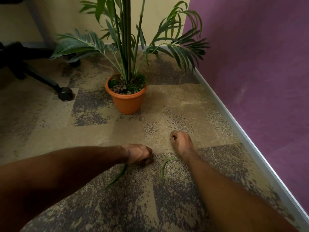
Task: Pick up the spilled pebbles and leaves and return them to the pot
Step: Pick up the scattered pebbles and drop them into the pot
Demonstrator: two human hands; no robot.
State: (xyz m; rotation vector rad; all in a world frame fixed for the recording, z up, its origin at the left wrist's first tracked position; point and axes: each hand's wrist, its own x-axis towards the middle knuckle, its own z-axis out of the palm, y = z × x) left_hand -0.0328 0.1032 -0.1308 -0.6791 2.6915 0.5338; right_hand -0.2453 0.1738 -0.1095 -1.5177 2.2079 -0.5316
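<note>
Now the left hand (139, 154) curls fingers down on the carpet (175, 206); its catch is hidden. Right hand (181, 142) is fisted. Next gather both leaves (164, 166), then tip everything into the far pot (127, 102).

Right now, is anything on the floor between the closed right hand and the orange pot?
In the head view, only bare patterned carpet lies between the right hand and the orange pot; no pebble or leaf shows there.

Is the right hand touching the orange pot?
Apart. In the head view, the right hand is a closed fist low over the carpet, and bare carpet lies between it and the orange pot.
</note>
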